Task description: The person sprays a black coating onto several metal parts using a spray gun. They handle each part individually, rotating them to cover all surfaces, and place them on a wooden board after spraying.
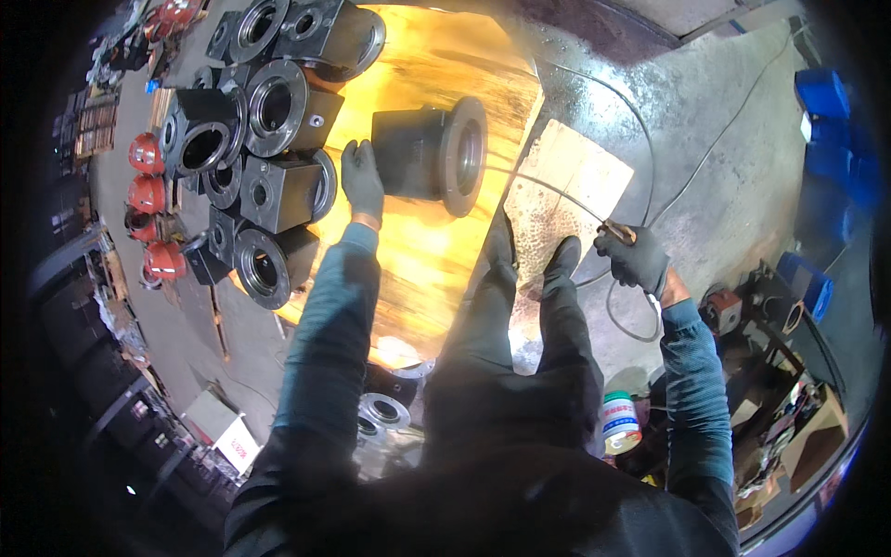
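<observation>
A dark metal flanged housing point(411, 154) lies on its side on a wooden work surface point(418, 278), its round flange point(465, 157) facing right. My left hand point(363, 182), in a dark glove, is at the housing's left end with its fingers extended. It appears to touch the edge there, but does not wrap around it. My right hand point(633, 259), also gloved, is closed around the handle of a tool point(619, 232) that looks like an air blow gun. From that handle a long thin tube point(557, 189) reaches left to the flange opening; its tip is not clear.
Several similar housings point(275, 104) are stacked left of the work surface. Red castings point(147, 195) stand beyond them. A wooden board point(557, 181) lies at my feet, and a hose point(651, 153) loops over the floor. A tub point(621, 421) and blue containers point(825, 132) stand to the right.
</observation>
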